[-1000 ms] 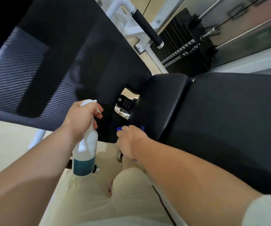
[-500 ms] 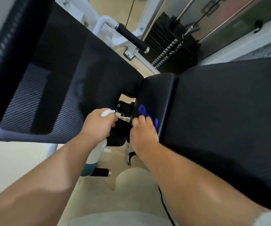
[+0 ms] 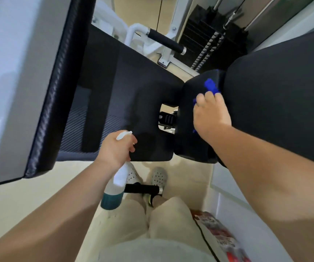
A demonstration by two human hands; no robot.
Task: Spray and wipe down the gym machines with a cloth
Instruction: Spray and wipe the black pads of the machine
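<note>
My left hand (image 3: 114,148) grips a white spray bottle (image 3: 114,188) with teal liquid in its base, held nozzle-up over the front edge of a black textured seat pad (image 3: 133,95). My right hand (image 3: 210,116) presses a blue cloth (image 3: 211,86) onto a narrow black pad (image 3: 190,114) that sits between the seat pad and a large black back pad (image 3: 284,103). Most of the cloth is hidden under my palm.
A black weight stack (image 3: 209,44) with cables stands at the back, beside a white frame with a black grip handle (image 3: 165,41). A grey panel with a black edge (image 3: 54,91) rises at the left. My shoes (image 3: 158,176) stand on the beige floor by a black peg.
My right hand has slid the blue cloth up along the narrow pad, away from me. My left hand with the bottle stayed near the seat pad's front edge. The camera tilted further down.
</note>
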